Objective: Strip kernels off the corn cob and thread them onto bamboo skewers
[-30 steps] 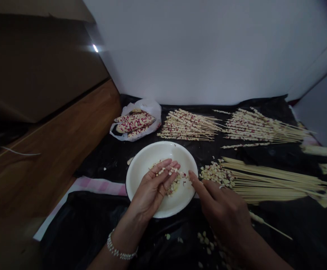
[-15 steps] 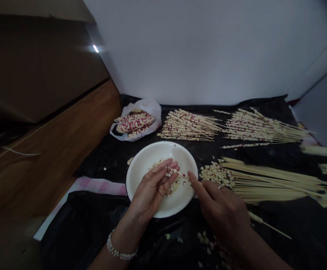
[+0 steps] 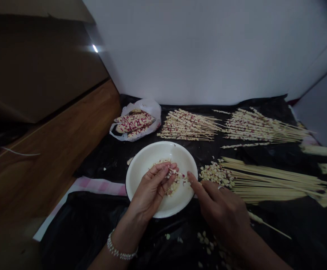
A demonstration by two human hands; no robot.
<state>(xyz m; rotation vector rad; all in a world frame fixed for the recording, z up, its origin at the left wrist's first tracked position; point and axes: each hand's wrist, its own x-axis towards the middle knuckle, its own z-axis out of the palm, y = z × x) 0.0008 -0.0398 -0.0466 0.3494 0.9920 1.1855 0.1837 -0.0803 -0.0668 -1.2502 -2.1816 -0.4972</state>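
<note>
Over a white bowl (image 3: 138, 161) my left hand (image 3: 155, 185) has its fingers curled at the tip of a skewer strung with corn kernels (image 3: 173, 171). My right hand (image 3: 221, 202), with a ring on it, is closed around the skewer's other end at the bowl's right rim; its grip is partly hidden. Loose kernels (image 3: 176, 185) lie in the bowl beneath my left hand. A pile of kernels (image 3: 216, 174) sits just beyond my right hand, beside plain skewers (image 3: 278, 183).
Speckled corn cobs (image 3: 135, 122) lie in a plastic bag at the back. Two heaps of kernel-strung skewers (image 3: 190, 125) are to its right, on black plastic sheeting. Scattered kernels (image 3: 205, 240) lie near the front. A wooden panel (image 3: 68, 138) stands at the left.
The fingers of my left hand have curled in more, and its thumb has moved onto the skewer's tip. My right hand has barely moved.
</note>
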